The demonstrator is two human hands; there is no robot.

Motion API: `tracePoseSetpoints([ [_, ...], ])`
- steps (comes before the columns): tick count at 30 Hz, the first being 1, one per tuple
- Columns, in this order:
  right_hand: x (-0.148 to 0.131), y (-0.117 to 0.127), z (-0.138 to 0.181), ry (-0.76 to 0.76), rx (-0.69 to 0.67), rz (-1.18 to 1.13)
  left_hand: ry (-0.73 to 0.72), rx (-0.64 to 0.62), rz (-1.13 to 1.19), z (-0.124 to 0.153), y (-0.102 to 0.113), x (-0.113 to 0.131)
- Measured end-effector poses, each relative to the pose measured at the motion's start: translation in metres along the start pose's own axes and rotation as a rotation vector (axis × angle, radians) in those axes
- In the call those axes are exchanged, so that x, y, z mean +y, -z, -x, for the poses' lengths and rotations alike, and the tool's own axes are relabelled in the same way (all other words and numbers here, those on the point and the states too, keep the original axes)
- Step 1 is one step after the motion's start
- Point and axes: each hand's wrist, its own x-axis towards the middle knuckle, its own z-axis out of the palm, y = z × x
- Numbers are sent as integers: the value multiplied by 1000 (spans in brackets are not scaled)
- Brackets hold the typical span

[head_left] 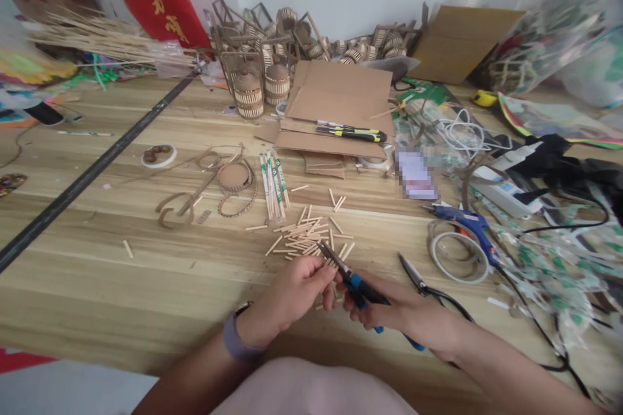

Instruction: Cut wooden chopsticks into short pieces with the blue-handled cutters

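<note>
Right hand [399, 312]: its grip curls around a pair of long-nosed pliers with blue and black handles [372, 292], fingers wrapped over them.
Left hand [299, 285]: its grip pinches a few short pale wooden pieces [331, 265] between thumb and fingers.
Pliers' line: the long axis slants from the right palm forward and leftward, the nose reaching across the left fingertips.
Held pieces: forward and left of the right grip, at the front of the left, so the left hand is nearer; from where I stand they are too small and blurred to say whether the jaws bite on them.
Scattered pile of short pale sticks [304, 233]: just beyond both hands, lying every which way on the pale wood-grain table [160, 305].
Green-and-white paper-wrapped sticks [279, 181]: beyond the pile, slightly left, pointing away from the person.
Black-handled metal scissors [413, 274]: near the right hand, on its outer side, blades pointing forward and left.
</note>
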Motion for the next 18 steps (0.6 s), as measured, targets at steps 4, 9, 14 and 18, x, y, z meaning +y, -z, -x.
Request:
tracePoseSetpoints([
  [4, 0, 0, -1, 6, 18, 48, 8, 25, -51, 0, 1, 0],
  [9, 4, -1, -4, 60, 38, 153, 5, 30, -87, 0, 1, -2],
  [14, 11, -4, -11, 184, 138, 316, -9, 66, -182, 2, 1, 0],
  [18, 9, -7, -14, 212, 173, 369, -9, 77, -213, 3, 0, 2],
])
